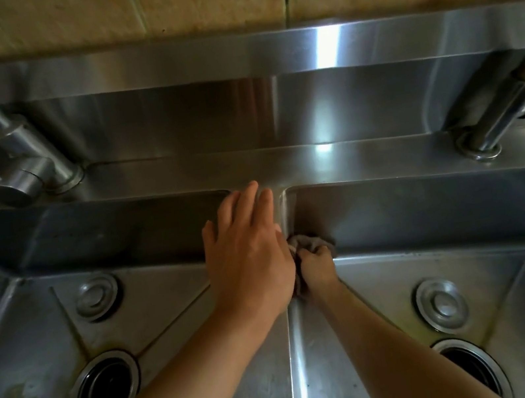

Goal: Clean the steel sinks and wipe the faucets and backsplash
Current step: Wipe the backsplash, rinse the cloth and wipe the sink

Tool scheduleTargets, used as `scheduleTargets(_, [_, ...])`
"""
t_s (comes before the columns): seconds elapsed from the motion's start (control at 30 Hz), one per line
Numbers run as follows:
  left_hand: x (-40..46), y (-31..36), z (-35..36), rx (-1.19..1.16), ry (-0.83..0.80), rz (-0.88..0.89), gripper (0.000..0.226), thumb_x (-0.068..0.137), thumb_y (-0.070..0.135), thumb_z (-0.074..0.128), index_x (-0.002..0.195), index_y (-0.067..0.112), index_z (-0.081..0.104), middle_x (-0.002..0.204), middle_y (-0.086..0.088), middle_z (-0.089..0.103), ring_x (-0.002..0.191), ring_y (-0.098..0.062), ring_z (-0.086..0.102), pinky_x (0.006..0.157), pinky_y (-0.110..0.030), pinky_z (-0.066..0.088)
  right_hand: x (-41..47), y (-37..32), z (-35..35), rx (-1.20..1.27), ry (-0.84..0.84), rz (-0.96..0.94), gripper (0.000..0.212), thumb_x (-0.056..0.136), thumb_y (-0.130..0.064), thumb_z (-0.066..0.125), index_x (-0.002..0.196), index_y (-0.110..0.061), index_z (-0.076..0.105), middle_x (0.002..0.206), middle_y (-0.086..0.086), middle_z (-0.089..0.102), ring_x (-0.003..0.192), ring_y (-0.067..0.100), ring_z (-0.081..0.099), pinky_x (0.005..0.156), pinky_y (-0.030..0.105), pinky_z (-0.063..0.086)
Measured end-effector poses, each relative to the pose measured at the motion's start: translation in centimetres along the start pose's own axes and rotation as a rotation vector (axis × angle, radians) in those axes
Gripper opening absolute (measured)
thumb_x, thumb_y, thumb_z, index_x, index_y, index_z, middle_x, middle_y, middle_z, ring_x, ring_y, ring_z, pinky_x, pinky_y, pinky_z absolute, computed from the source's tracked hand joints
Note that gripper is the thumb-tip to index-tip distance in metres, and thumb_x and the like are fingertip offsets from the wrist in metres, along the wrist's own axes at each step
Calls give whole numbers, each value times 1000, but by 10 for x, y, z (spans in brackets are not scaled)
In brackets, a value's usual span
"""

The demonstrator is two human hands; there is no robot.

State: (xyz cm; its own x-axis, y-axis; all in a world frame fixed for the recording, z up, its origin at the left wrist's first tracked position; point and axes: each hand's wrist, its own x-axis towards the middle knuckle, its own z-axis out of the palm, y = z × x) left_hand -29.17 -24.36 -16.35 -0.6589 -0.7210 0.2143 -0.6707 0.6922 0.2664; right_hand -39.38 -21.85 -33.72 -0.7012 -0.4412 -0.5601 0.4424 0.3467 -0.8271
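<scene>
The left hand (249,253) lies flat, fingers straight, on the divider (300,349) between the two sinks. Just right of it the right hand (316,268) clenches a cloth (310,242) — its grip curled tight — low in the right sink's (429,205) back left corner. The unwiped back wall runs rightward from the cloth, so the right hand is nearer.

Dim, soft-focus wide-angle view with edges bowed, a bright glare streak on the steel backsplash (328,49), and shadowed sink basins (120,229).
</scene>
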Motion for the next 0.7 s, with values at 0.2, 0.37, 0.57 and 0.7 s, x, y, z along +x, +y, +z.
scheduleTargets(0.2, [-1, 2, -1, 31, 31, 21, 58, 85, 32, 24, 132, 15, 53, 141, -2, 48, 127, -27, 45, 94, -49, 44, -14, -29, -64, 40, 154, -17, 12, 94, -2, 47, 104, -7, 51, 91, 14, 58, 78, 28, 58, 73, 35, 51])
scheduleTargets(0.37, [0, 3, -1, 31, 27, 12, 57, 83, 30, 27, 130, 13, 55, 139, -3, 50, 124, -26, 45, 92, -49, 46, 1, -33, -113, -56, 373, -1, 21, 94, -5, 47, 114, -3, 50, 103, 21, 55, 86, 30, 57, 74, 38, 47])
scheduleTargets(0.57, [1, 4, -4, 20, 0, 2, 52, 81, 23, 41, 130, 11, 54, 138, -5, 50, 124, -30, 46, 93, -52, 46, -20, -15, -69, -586, 308, -15, 41, 91, -16, 57, 126, -2, 43, 140, 26, 33, 122, 42, 42, 104, 39, 32])
scheduleTargets(0.7, [0, 6, -6, 27, -50, -12, 51, 87, 19, 53, 137, 12, 47, 146, -4, 41, 131, -29, 37, 99, -50, 40, -29, -14, -58, -959, -9, -147, 52, 96, -24, 51, 144, -13, 34, 152, 23, 11, 133, 39, 33, 108, 30, 27])
